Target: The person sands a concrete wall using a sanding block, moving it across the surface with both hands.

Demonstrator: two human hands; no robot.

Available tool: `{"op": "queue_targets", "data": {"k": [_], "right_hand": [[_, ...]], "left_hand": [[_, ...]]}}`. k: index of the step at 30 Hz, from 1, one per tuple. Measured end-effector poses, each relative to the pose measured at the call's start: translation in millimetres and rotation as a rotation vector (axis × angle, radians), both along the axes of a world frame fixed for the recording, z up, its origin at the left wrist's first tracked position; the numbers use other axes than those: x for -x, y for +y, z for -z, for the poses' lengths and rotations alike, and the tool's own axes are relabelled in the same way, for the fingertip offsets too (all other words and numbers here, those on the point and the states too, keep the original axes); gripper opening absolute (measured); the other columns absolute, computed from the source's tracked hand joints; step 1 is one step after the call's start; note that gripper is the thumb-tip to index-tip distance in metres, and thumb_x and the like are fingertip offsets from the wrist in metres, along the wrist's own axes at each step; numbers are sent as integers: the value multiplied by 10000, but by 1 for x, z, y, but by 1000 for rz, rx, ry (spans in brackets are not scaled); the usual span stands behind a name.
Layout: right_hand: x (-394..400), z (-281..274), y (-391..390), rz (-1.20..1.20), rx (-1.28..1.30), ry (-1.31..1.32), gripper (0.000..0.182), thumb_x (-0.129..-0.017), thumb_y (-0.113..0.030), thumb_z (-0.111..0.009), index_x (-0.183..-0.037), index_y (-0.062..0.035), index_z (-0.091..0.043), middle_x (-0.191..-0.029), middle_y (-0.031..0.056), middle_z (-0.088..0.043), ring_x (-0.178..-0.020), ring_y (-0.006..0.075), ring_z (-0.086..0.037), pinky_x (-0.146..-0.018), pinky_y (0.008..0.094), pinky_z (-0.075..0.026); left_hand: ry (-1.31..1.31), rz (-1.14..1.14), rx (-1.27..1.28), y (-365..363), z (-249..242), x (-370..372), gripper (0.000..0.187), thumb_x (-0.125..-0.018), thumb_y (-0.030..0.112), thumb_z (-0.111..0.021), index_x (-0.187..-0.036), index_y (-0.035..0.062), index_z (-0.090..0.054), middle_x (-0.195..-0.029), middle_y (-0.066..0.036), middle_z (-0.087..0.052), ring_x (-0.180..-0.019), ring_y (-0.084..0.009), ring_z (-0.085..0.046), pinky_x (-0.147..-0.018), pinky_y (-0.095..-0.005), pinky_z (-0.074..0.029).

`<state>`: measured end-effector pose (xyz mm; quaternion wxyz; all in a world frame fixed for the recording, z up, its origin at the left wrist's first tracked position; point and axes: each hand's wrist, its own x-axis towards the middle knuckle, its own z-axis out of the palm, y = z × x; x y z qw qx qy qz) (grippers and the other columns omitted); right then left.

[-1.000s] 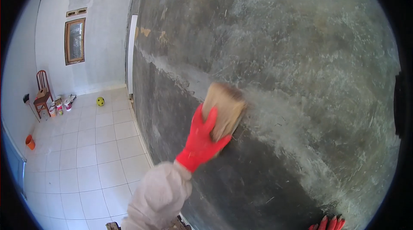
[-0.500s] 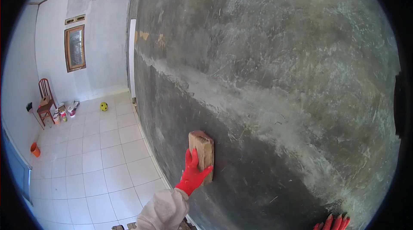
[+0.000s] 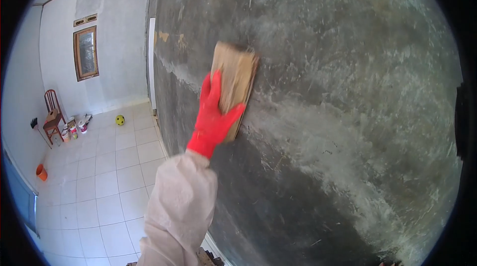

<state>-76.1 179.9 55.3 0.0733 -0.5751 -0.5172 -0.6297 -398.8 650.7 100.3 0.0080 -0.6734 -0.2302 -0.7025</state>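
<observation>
My left hand (image 3: 212, 117), in a red glove, is closed around a flat tan wooden block (image 3: 238, 79). Its fingers lie along the block's left side, and the thumb crosses toward the right edge. The block is slightly tilted against the grey plastered wall (image 3: 308, 176), just above a pale, rough band running diagonally across it. The face toward the wall is hidden. Of my right hand, at most a trace of fingertips shows at the bottom right edge, too little to read its fingers.
White floor tiles (image 3: 107, 186) stretch along the left. By the far wall are a wooden chair (image 3: 52, 117), several paint containers (image 3: 73, 131) and a yellow-green ball (image 3: 119, 120). An orange bucket (image 3: 41, 172) and a broom (image 3: 35, 124) are at the left wall.
My left hand has moved the wooden block up the wall, from the dark lower area to above the pale band. My right fingertips have dropped almost wholly out of the bottom right.
</observation>
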Motion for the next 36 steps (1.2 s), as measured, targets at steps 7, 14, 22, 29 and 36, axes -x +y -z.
{"op": "queue_targets", "data": {"k": [7, 14, 22, 29, 36], "right_hand": [[-1, 2, 0, 23, 6, -20, 302, -952, -271, -592, -1129, -38, -664, -1198, 188, -581, -1131, 416, -550, -950, 578, -462], [-3, 2, -2, 17, 33, -8, 313, -959, -290, -588, -1141, -46, -662, -1210, 180, -584, -1131, 405, -553, -960, 577, -454], [-5, 2, -3, 1, 19, -11, 326, -971, -310, -577, -1152, -51, -657, -1223, 168, -578, -1130, 401, -556, -952, 575, -457], [0, 0, 3, -5, -2, -31, 323, -973, -307, -577, -1158, -53, -655, -1229, 162, -573, -1122, 399, -559, -925, 569, -475], [-4, 0, 1, -63, 15, -17, 321, -981, -290, -569, -1192, -57, -633, -1230, 162, -569, -1098, 392, -565, -921, 574, -477]], "left_hand": [[-71, 52, 563, -46, 251, -9, 986, -813, 167, -785, -1551, 37, -145, -1541, -197, -202, -1433, -349, -251, -1162, -404, -272], [47, -84, 79, -5, 45, 3, 921, -803, 169, -793, -1527, 25, -242, -1498, -225, -297, -1394, -377, -314, -1144, -428, -301], [-53, 46, -30, 20, -89, 6, 878, -833, 226, -766, -1529, 47, -263, -1499, -181, -319, -1388, -325, -334, -1139, -376, -308], [-35, -40, 458, -27, 208, -9, 944, -821, 162, -759, -1546, 28, -169, -1552, -212, -193, -1441, -363, -237, -1165, -409, -258], [-113, 19, 325, -9, 131, -3, 911, -823, 138, -762, -1538, 24, -210, -1540, -218, -226, -1424, -364, -268, -1156, -409, -274]]}}
